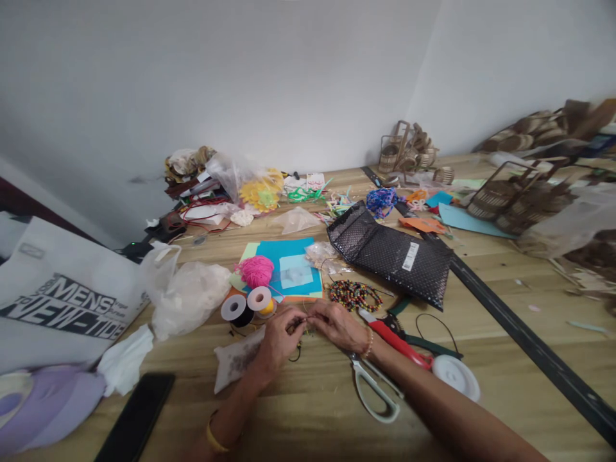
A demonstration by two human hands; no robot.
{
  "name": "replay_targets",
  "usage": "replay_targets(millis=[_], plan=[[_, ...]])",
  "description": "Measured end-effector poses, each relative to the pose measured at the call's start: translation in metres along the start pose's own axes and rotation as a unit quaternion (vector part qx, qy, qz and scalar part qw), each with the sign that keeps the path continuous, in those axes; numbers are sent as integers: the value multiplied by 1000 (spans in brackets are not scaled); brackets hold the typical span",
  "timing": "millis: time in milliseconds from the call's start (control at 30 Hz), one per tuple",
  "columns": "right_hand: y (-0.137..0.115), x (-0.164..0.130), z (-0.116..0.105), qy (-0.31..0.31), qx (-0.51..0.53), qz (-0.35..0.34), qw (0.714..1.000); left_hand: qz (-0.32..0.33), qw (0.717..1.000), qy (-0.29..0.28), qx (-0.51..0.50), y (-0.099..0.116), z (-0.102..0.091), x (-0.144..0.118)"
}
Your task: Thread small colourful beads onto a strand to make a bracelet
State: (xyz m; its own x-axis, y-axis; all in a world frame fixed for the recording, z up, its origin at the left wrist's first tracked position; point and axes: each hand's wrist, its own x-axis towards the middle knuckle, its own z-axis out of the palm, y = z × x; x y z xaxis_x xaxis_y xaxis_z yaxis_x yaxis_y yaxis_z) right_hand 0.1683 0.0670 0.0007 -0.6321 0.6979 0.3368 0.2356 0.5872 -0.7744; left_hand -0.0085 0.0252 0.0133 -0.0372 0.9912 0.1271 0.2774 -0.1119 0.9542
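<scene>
"In the head view, where are the hands?"

"Nearer the wearer than the black padded envelope (385,253), off its left corner. The left hand (282,337) and right hand (339,326) meet there, thumb and fingers of each drawn together in a pinch on a small piece (307,319). It's too fine to name for certain. A dark cord (297,355) loops just below them; I can't tell whether it joins that piece."

"Which step would you call this?"

"Judging by the posture, delicate fingertip work, perhaps tying or threading. I'd say the next move calls for a firm pinch from one hand while the other adjusts, with loose cord clear of the fingers."

"And the containers?"

"The envelope's contents are hidden. Against its left end lies a clear packet (325,255) with small pale bits inside. Left of the envelope and nearer the wearer, a clear bag (235,364) beside the left hand holds many small dark pieces. Farther left of the envelope sits a whitish plastic bag (192,296), filled with I can't tell what; beyond that, a printed carrier bag (72,289), its inside out of sight."
</scene>
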Motion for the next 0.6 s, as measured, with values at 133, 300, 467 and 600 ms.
replay_targets(millis=[133, 300, 467, 600], plan=[[-2, 1, -2, -7, -14, -5, 1000, -23, 1000, -3, -4, 2, 0, 0], [-5, 1, -4, 11, 17, 15, 1000, -118, 985, -67, -107, -2, -5, 4], [-8, 0, -6, 23, 57, -10, 998, -186, 956, -63, -218, -6, -7, 5], [-7, 0, -4, 39, 32, -43, 998, -208, 932, -64, -289, -4, -7, 5]])
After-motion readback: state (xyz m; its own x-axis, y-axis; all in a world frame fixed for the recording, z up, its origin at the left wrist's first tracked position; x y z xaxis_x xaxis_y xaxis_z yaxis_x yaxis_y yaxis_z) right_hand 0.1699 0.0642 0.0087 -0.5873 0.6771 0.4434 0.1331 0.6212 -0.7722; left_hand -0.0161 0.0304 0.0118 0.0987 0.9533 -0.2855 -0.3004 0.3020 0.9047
